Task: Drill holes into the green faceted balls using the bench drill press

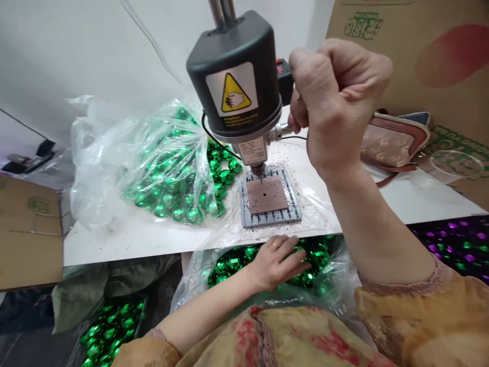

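My right hand (336,97) is raised at the right side of a black drill press (237,76), its fingers wrapped round something I cannot make out beside the metal lever hub. Below the drill chuck, a brown square plate (271,201) with a dark hole lies on the grey slotted base (244,216). My left hand (278,262) reaches over an open plastic bag of shiny green faceted balls (235,262) at the table's front edge. Its fingers are apart, over the balls, and no ball shows in its grasp.
A clear bag of green balls (175,188) lies left of the drill press on the white table (114,244). Dark crumbs surround the base. A pink purse (393,142) sits at the right, by a large cardboard box (389,61). Another cardboard box (30,234) stands at far left.
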Available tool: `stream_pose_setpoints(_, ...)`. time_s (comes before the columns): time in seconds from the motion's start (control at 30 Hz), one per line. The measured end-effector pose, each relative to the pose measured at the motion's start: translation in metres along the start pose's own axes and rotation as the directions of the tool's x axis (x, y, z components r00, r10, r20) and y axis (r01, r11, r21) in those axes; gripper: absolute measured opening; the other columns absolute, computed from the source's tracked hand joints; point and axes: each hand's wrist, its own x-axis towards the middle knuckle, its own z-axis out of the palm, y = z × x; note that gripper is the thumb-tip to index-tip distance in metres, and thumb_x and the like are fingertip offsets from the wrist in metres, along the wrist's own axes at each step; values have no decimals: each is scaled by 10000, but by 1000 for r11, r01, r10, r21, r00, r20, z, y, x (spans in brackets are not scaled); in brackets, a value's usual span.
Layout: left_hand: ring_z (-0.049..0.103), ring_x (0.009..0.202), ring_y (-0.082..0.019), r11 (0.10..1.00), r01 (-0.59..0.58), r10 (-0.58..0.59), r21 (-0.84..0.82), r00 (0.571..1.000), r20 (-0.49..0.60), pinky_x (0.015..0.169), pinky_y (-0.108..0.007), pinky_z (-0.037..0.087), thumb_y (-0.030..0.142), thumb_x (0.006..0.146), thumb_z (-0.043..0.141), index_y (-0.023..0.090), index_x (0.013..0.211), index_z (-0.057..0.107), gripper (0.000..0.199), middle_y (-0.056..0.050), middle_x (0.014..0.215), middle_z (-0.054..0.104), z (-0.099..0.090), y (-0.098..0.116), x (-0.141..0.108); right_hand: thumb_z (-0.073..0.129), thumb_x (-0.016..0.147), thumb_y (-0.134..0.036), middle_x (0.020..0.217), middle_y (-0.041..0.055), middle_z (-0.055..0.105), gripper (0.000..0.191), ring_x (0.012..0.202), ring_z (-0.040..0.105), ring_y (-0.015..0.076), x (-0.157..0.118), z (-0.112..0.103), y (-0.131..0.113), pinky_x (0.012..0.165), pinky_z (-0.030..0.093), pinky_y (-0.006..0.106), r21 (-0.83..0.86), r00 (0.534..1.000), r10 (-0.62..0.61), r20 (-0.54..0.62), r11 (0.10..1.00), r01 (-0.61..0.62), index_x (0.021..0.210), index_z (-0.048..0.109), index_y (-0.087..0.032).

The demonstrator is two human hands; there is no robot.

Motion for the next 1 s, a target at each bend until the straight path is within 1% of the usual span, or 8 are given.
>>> stream_pose_setpoints(0.07,675,1056,-261,991,129,-123,23,975,-184,926,-446,559,247,962,584,252,1110,648,161,-108,1118,710,-25,-29,12,600,847,-69,443,-70,283,467,395,259,52,-1,-1,0,404,194,284,-10,1000,20,-5,1000,-20,499,329,-223)
stream_pose_setpoints(0.13,643,1036,-276,928,367,-326,58,879,-349,960,-487,530,166,961,533,238,1038,639,150,-103,1036,683,-56,-69,29,613,842,-89,443,-68,276,469,397,268,49,-2,-2,1,407,200,278,-12,999,36,-19,999,-36,492,327,-215)
stream_pose_setpoints(0.23,552,1147,-352,821,564,-494,89,780,-385,1084,-619,398,97,907,587,192,1033,623,162,-148,1106,621,-94,-133,55,658,843,-150,443,-62,262,490,399,277,58,-3,-3,3,412,203,290,14,999,23,-27,1000,-22,498,318,-215)
stream_pose_setpoints(0.37,564,1081,-344,799,596,-548,81,777,-310,1074,-605,415,73,743,787,180,993,626,316,-92,952,604,-114,-181,71,742,826,-331,441,-57,268,545,407,273,67,-4,-3,4,408,208,302,-8,1000,13,-20,1000,-13,495,326,-212)
stream_pose_setpoints(0.47,599,1049,-287,801,599,-569,-12,756,-324,1025,-502,492,159,728,828,193,1091,628,416,-79,1017,622,-113,-177,70,748,812,-445,437,-56,274,584,403,275,57,-4,-2,3,406,206,296,0,1000,2,-19,1000,-2,481,333,-203)
stream_pose_setpoints(0.53,631,991,-227,770,585,-638,-255,706,-307,921,-412,555,320,805,789,211,1198,598,450,-76,1101,639,-109,-163,67,746,789,-522,437,-60,261,616,396,268,53,-5,-1,2,405,204,296,16,1000,-6,-27,1000,7,480,319,-204)
stream_pose_setpoints(0.67,656,844,-161,533,506,-744,-678,662,-92,656,-266,556,591,883,663,245,1286,588,537,-59,1059,679,-94,-137,61,713,787,-587,447,-61,269,632,389,248,53,-6,-2,1,397,199,301,-11,1000,17,-19,1000,-18,507,289,-211)
stream_pose_setpoints(1.0,704,1054,-232,576,440,-662,-689,745,-77,927,-362,577,634,810,743,220,1237,644,603,-87,1168,734,-62,-119,64,641,724,-746,457,-44,238,692,421,232,80,-6,-1,1,445,227,320,-92,1000,20,-21,996,-22,510,250,-217)
